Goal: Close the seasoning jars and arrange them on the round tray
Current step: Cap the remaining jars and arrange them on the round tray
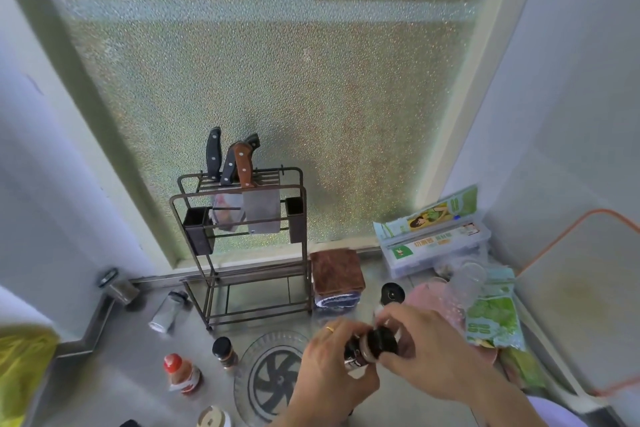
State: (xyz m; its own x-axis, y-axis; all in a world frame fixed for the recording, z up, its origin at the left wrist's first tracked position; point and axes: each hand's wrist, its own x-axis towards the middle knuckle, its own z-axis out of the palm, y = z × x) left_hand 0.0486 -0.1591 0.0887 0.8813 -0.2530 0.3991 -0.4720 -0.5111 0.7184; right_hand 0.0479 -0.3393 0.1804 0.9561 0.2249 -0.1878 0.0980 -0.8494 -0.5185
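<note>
Now left hand [327, 362] grips dark jar [356, 354] over round tray [273, 378] — right hand [420, 345] pinches its black cap [382, 341].

Head view, looking down, close over counter [145, 388]

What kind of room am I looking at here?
Most likely a home kitchen counter by a frosted window. A metal rack holds knives and a cleaver, seasoning jars stand around a round tray, and boxes of food wrap sit in the corner.
</note>
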